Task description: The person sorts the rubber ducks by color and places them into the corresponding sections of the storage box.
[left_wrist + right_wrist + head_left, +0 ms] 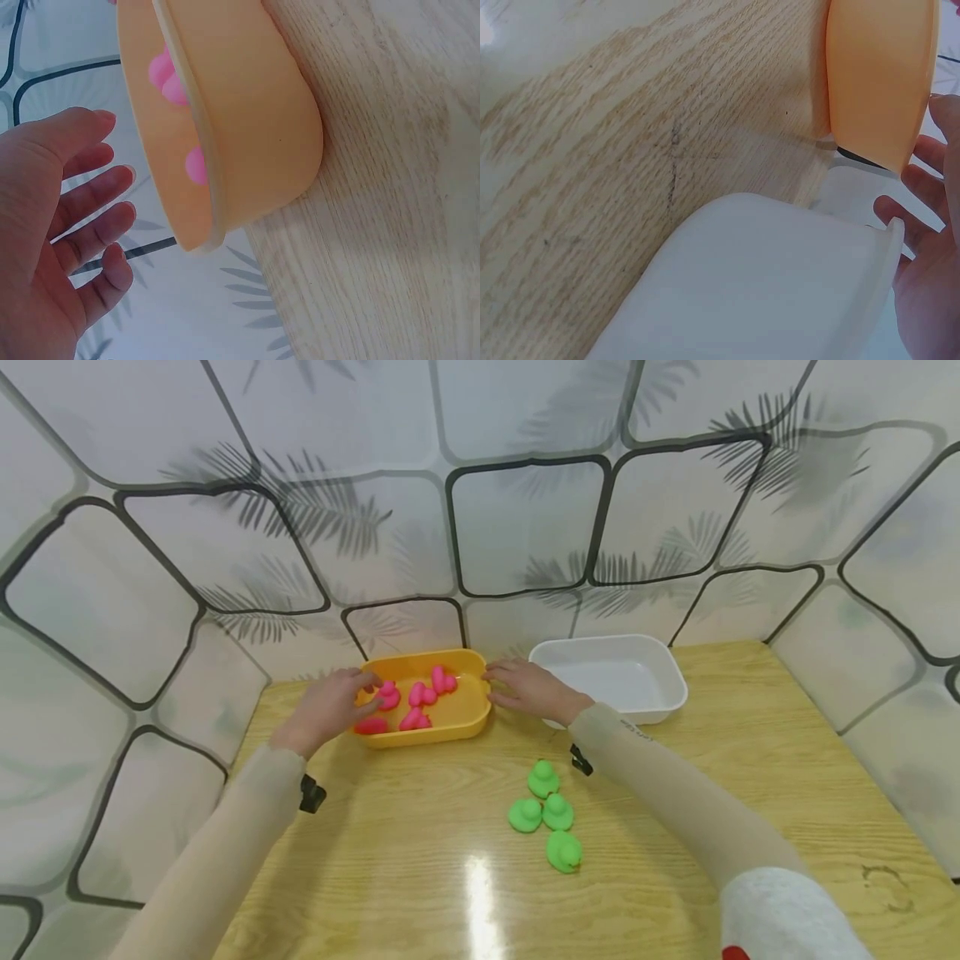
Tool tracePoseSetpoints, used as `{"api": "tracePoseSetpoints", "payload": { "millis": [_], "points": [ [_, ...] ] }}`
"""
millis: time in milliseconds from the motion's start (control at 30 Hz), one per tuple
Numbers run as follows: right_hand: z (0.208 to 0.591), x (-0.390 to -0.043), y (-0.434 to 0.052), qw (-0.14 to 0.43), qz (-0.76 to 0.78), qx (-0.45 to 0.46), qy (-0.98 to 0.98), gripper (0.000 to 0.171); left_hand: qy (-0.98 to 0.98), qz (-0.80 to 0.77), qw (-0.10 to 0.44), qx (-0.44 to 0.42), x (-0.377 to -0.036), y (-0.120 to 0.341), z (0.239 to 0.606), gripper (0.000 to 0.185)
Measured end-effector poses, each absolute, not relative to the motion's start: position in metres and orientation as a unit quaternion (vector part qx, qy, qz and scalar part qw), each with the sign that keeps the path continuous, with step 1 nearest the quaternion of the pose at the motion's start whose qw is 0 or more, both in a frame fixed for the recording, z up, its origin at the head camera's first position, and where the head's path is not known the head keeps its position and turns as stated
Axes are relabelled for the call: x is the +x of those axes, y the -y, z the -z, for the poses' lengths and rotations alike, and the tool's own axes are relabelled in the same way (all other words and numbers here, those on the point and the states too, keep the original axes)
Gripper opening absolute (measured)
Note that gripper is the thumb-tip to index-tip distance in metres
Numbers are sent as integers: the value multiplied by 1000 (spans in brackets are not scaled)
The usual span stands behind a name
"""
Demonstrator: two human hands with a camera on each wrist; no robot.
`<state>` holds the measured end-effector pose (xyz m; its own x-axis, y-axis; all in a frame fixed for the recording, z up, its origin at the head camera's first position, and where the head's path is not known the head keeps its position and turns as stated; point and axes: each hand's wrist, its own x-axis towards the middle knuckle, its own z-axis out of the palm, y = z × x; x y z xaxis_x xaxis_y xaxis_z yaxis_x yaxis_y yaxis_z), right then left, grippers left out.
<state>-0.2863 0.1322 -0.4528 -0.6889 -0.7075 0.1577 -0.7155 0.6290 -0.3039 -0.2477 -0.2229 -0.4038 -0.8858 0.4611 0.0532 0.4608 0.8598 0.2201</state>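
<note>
On the wooden desk (420, 860), the person's left hand (326, 706) and right hand (528, 689) flank the yellow tray (450, 722), fingers relaxed and spread, gripping nothing. Five pink toy ducks (416, 697) already lie inside it. Four green toy ducks (547, 814) sit loose nearby; the white tray (667, 693) appears unfilled, so sorting seems half finished.

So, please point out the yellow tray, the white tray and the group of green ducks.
yellow tray (450, 733): head view, on its front outer wall.
white tray (678, 681): head view, on its right rim.
green ducks (557, 812): head view, on the body of the middle duck in the group on the table.
</note>
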Motion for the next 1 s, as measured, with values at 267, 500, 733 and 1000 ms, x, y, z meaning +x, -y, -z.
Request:
{"api": "tracePoseSetpoints", "payload": {
  "millis": [267,500,733,1000],
  "points": [
    [452,-285,-131,12,-167,395,903,42,-960,-120,-12,254,-238,220,408,31],
    [452,-284,-131,13,-171,392,904,44,-957,-124,-16,261,-233,217,411,32],
    [452,-284,-132,29,-183,393,901,44,-953,-132,-19,271,-232,212,414,24],
    [453,-285,-132,25,-168,396,903,45,-953,-125,-24,274,-227,209,416,24]
  ]
}}
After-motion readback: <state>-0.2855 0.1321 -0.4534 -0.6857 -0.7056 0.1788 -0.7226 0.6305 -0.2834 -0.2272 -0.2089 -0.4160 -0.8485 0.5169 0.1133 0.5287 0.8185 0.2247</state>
